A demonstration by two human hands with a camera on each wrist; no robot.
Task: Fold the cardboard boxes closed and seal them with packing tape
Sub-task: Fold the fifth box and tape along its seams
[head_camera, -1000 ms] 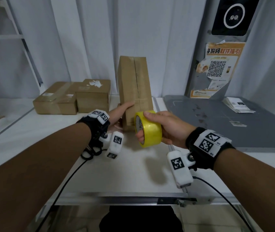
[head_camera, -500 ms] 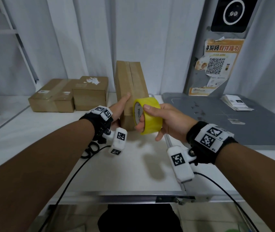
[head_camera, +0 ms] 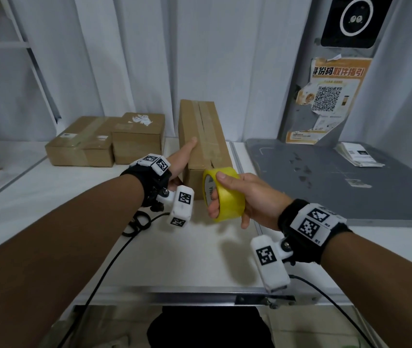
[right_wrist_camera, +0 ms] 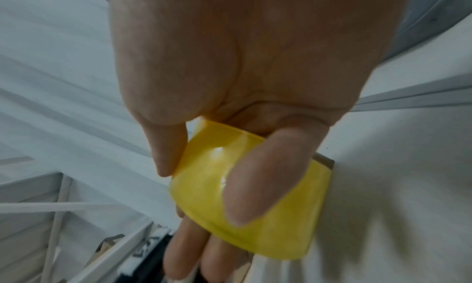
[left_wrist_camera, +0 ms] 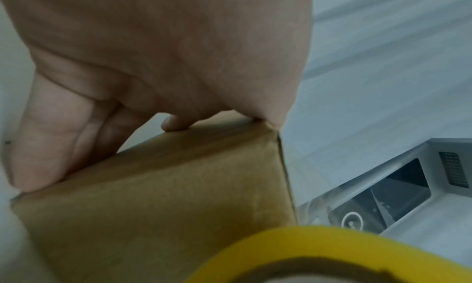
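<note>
A long cardboard box (head_camera: 205, 136) lies lengthwise on the white table (head_camera: 49, 197), with a taped seam along its top. My left hand (head_camera: 182, 156) grips its left side, thumb on the top edge. In the left wrist view the fingers (left_wrist_camera: 58, 142) press on the box (left_wrist_camera: 166, 196). My right hand (head_camera: 255, 194) holds a yellow tape roll (head_camera: 227, 197) at the box's near end, with fingers through the core and the thumb on top. The right wrist view shows that hand (right_wrist_camera: 242, 55) wrapped round the roll (right_wrist_camera: 255, 186). The roll's rim (left_wrist_camera: 332, 253) also shows in the left wrist view.
Two closed cardboard boxes (head_camera: 81, 144) (head_camera: 138, 139) sit at the back left of the table. A grey platform (head_camera: 325, 177) with a stack of papers (head_camera: 360, 154) adjoins on the right. White curtains hang behind. A cable (head_camera: 114, 257) runs over the table's metal front edge (head_camera: 199, 295).
The long box has gone from standing upright to lying flat, lowered by my left hand. My right hand kept the tape roll close to the box's near end.
</note>
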